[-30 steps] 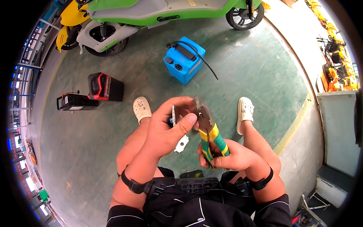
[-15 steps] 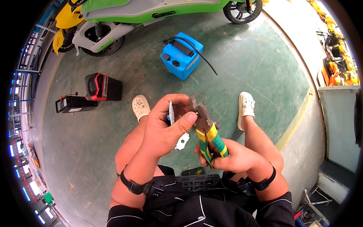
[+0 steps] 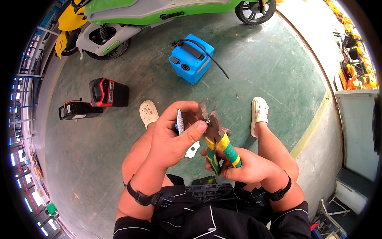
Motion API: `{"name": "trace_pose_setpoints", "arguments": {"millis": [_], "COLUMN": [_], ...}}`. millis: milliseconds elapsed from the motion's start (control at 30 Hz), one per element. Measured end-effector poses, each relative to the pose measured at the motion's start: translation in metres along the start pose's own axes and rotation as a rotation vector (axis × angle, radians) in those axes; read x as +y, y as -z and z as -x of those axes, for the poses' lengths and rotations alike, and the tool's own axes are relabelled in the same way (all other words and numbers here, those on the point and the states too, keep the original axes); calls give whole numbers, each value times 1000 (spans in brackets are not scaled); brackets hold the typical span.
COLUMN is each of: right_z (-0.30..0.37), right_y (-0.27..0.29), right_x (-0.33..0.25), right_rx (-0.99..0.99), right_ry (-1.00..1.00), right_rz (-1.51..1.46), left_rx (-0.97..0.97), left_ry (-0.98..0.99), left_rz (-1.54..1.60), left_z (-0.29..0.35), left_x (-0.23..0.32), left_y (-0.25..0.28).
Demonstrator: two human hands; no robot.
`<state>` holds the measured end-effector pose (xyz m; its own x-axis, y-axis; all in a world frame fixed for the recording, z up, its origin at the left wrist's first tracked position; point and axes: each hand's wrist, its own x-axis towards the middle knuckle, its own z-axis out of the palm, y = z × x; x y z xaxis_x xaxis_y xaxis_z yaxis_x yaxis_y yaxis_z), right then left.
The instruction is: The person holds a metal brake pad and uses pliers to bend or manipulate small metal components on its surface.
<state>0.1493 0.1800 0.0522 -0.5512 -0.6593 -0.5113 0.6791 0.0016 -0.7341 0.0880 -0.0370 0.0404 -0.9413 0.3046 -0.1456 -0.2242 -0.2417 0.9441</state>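
Green scooter (image 3: 167,15) stands beyond the blue box (image 3: 194,59); red-black case (image 3: 109,92) sits to its left. On the box's near side, right hand (image 3: 244,164) grasps pliers (image 3: 217,131), jaws parted; notched white plate (image 3: 190,152) there, support undetermined; left hand (image 3: 169,136) clasps slim silvery piece (image 3: 180,122). Work judged under way, unfinished; left hand partly obscures the pliers' bite.

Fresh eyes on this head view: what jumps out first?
Probably the bright blue box, on the green floor above centre. Next, the green-and-yellow pliers mid-picture, held in the right hand, jaws parted beside the left hand. Then the green scooter, stretching along the top edge.
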Motion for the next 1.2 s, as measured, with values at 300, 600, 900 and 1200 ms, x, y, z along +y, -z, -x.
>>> {"name": "trace_pose_setpoints", "arguments": {"millis": [300,600,900,1200], "right_z": [-1,-4,-8,-20], "right_y": [1,0,-1,-6], "right_x": [0,7,11,28], "right_rx": [50,100,169,263], "right_ry": [13,99,127,223], "right_rz": [99,134,184,209], "left_rx": [-21,52,156,167], "left_ry": [-22,-105,-510,-454], "left_rz": [54,-132,-514,-549], "left_z": [1,5,2,3], "left_x": [-1,-6,-7,-6], "left_y": [0,0,-2,-5]}}
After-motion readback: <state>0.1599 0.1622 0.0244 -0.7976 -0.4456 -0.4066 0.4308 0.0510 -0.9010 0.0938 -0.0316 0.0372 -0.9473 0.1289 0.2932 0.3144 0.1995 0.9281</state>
